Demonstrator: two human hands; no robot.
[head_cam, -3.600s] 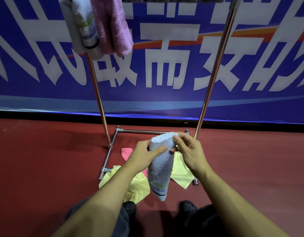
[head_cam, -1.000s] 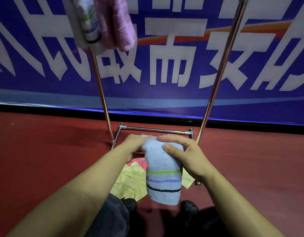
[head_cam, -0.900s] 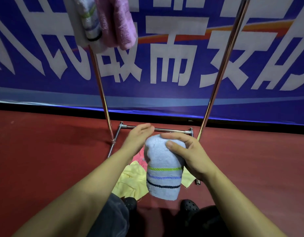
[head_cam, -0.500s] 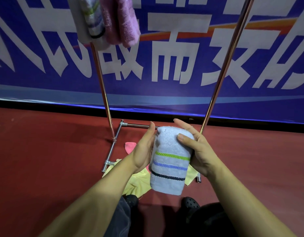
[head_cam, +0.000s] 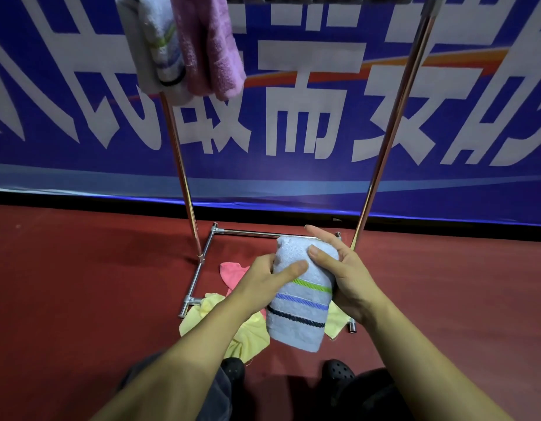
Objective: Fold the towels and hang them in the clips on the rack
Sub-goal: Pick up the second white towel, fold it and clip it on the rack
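Black shoes (head_cam: 338, 369) nearest, below the hands. Left hand (head_cam: 260, 279) and right hand (head_cam: 343, 273) both grip a folded pale blue striped towel (head_cam: 302, 294), thumbs across its front, held above the floor. Under them: yellow cloths (head_cam: 232, 329), pink cloth (head_cam: 232, 270). Beyond, rack (head_cam: 381, 153); up left, hung striped towel (head_cam: 162, 41) and pink towel (head_cam: 210, 47).

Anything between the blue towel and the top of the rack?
Nothing visible. Both hands hold the blue towel low; open air above it up to the rack top. Pink towel hangs off to the left.
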